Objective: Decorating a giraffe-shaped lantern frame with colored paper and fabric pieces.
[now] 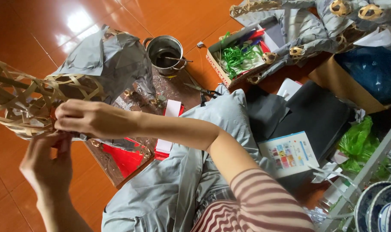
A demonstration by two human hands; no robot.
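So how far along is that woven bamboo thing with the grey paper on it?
Roughly partway, I'd judge. Done: grey paper already covers the upper part of the woven bamboo frame. In hand: the right hand and left hand both work at the frame's edge. Left: much open weave is bare, and the pot and scissors lie ready.

The woven bamboo-strip frame (27,101) lies left of the round metal pot (165,52); the steel scissors (202,91) lie between that pot and the open cardboard box (236,56).
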